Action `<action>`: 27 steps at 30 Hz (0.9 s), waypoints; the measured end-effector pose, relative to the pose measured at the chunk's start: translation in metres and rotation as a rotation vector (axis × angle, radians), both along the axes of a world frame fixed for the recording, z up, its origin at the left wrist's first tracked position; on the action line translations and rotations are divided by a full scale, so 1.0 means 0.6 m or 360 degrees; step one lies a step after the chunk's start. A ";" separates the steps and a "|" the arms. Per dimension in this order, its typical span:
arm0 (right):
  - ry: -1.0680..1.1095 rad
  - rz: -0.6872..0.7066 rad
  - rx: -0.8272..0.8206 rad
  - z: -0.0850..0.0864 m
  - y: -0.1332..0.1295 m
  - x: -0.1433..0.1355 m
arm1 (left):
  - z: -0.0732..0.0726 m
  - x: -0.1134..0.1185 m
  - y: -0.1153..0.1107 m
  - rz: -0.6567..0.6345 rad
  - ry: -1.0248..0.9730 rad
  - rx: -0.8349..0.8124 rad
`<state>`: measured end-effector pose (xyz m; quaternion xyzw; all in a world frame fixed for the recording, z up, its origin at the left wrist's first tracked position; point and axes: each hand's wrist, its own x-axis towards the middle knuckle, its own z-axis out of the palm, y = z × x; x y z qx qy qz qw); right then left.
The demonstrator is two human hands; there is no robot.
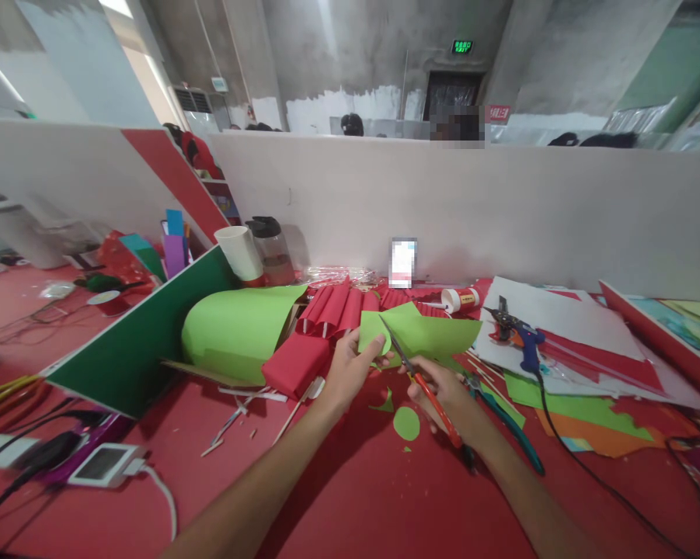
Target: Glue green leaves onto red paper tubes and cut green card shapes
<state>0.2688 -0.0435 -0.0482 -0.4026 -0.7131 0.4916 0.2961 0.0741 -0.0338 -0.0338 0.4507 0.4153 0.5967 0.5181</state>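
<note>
My left hand (353,366) pinches a piece of light green paper (370,324), its thumb lying over a round green shape held against the sheet. My right hand (443,392) grips a pair of scissors (437,407) with orange handles, whose blades point up and left across the green paper. A longer green sheet (437,334) extends to the right behind the blades. Below the hands, a cut green circle (406,423) lies on the red tabletop (350,497) among small green scraps (388,401). Pliers (510,423) with teal handles lie just right of my right hand.
Left of the hands are a red wrapped block (297,363), a green paper roll (233,330) and pleated red paper (338,307). A blue glue gun (527,345) with a cord lies at right. A lit phone (403,262) leans on the white partition (338,194).
</note>
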 end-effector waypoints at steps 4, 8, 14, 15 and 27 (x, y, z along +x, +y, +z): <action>0.0015 -0.0019 -0.0013 -0.004 0.000 0.000 | 0.002 0.000 -0.001 0.0000 0.0001 0.0016; 0.0013 -0.0026 -0.0012 -0.002 -0.002 0.000 | -0.002 0.000 0.001 0.0008 0.0018 0.0045; -0.0003 -0.0014 -0.0034 0.004 -0.001 0.003 | -0.007 -0.002 0.002 -0.0020 0.0023 0.0043; -0.0006 -0.0011 -0.0044 0.005 -0.001 0.003 | -0.007 -0.002 0.002 -0.0020 0.0022 0.0038; 0.0041 -0.0023 -0.0203 0.035 -0.013 0.001 | 0.002 -0.003 0.000 -0.0012 0.0058 0.0014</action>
